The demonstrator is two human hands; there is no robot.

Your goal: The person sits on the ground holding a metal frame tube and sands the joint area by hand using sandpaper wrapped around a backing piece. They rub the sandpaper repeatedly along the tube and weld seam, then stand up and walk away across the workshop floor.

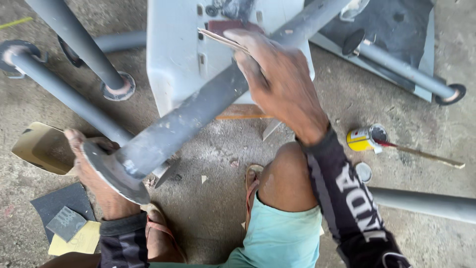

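Dusty concrete floor (208,208) lay under us; our left hand (91,168) gripped the grey pipe (193,111) at its flange end, right hand (277,79) fingers pinching sandpaper (220,38) against it mid-sanding; next likely needed turning the pipe.

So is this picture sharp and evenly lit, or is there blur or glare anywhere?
Head view: soft, even daylight with faint shadows; right hand with its sandpaper looks slightly smeared by motion; left hand and the grey leg are sharper; mild wide-angle bending at the edges; a small glint on the yellow can.
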